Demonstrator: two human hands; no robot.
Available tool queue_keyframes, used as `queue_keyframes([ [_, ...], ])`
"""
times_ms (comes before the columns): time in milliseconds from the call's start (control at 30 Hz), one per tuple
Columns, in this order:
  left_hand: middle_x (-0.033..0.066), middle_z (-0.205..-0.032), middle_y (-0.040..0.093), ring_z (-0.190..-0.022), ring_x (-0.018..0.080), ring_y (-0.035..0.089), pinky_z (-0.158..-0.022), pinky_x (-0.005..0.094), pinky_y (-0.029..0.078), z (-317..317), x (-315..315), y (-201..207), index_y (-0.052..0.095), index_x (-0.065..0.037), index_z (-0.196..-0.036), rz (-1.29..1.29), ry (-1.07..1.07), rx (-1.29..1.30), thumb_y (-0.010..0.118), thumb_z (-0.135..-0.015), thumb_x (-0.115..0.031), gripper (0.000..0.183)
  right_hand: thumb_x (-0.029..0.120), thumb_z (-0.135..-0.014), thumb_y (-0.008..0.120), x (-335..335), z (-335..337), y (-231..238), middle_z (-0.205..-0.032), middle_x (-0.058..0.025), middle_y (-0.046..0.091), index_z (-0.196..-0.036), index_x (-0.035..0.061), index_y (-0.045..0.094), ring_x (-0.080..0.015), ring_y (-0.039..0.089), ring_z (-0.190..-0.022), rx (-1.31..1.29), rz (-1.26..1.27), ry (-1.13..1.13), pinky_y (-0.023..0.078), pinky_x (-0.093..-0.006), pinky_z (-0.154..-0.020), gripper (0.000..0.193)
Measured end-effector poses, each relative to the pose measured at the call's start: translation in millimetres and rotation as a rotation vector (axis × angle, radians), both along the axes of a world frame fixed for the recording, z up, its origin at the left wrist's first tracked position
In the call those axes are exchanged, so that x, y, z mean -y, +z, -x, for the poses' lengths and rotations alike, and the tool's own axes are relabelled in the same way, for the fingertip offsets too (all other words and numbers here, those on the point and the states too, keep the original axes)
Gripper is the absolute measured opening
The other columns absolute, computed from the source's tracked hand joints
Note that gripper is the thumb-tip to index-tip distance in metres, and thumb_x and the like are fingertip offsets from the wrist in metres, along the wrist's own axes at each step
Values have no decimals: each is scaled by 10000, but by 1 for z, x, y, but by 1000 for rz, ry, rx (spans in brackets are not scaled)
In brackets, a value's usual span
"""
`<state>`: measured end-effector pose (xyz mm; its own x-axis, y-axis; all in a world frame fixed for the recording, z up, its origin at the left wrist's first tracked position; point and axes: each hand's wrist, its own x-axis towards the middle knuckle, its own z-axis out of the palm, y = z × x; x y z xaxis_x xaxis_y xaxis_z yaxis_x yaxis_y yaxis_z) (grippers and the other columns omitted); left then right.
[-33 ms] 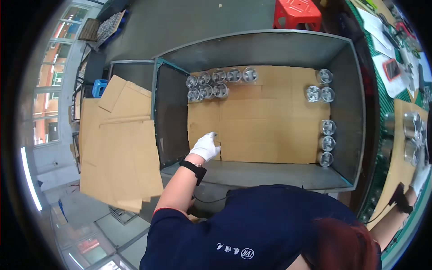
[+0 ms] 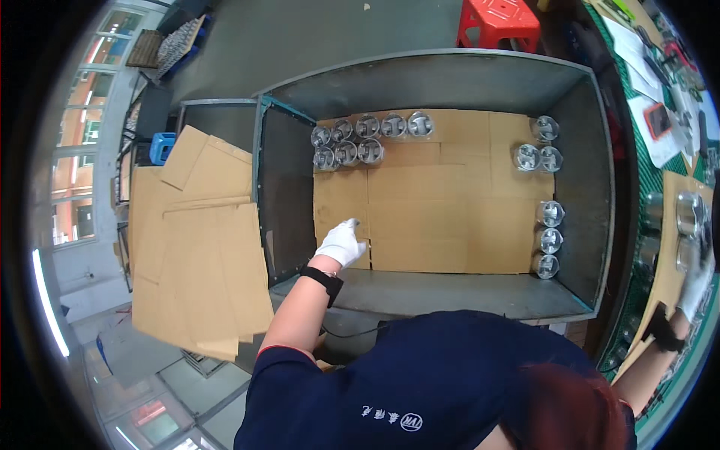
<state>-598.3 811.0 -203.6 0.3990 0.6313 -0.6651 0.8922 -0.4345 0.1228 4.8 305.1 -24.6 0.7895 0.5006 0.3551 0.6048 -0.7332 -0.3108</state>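
Note:
My left hand (image 2: 341, 244), in a white glove, hovers over the near left corner of a metal box (image 2: 442, 289) with its thumb and a finger apart and nothing between them. Cardboard (image 2: 420, 217) lines the box floor. Metal pistons (image 2: 369, 151) stand in two rows at the far left, and more pistons (image 2: 551, 240) stand along the right wall. On the bench to the right, my gloved right hand (image 2: 699, 281) reaches over a piston (image 2: 684, 253), partly covering it. Its fingers blur at the picture's rim, so their grip is unclear. Another piston (image 2: 688, 213) stands just beyond.
Flat cardboard sheets (image 2: 206, 270) are stacked left of the box. A red stool (image 2: 499, 22) stands behind its far wall. Papers and a red-edged device (image 2: 658, 120) lie on the green-matted bench. More pistons (image 2: 651, 210) stand at the bench's box-side edge.
My right hand has shifted slightly farther up the bench, over the nearer piston. The view has moved a little; my left hand stays over the same corner of the box.

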Motion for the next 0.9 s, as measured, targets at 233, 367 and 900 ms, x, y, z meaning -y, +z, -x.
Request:
queue_keyframes([
  [233,230,-1386,606,-1294,383,572,-1103,423,464,66,-141,-96,562,-35,-1395,28,93,7,737,-854,-269,614,84,-807,743,-386,226,-186,-1432,-230,552,-1408,23,532,-387,543,-1321,-437,309,702,445,-446,-1106,640],
  [367,244,-1428,567,-1330,373,543,-1123,422,443,100,-186,-160,526,-9,-1417,32,90,13,720,-860,-267,644,332,-795,789,-535,292,-281,-1527,-228,458,-1483,57,438,-419,509,-1348,-360,672,927,438,-484,-1113,820],
  [900,261,-1397,581,-1285,415,566,-1109,418,453,26,-384,-344,420,-66,-1509,-37,466,257,760,-754,-319,866,519,-738,845,-814,381,-542,-1499,-224,510,-1552,89,373,-382,605,-1257,-356,1245,950,507,-440,-1050,1034],
])
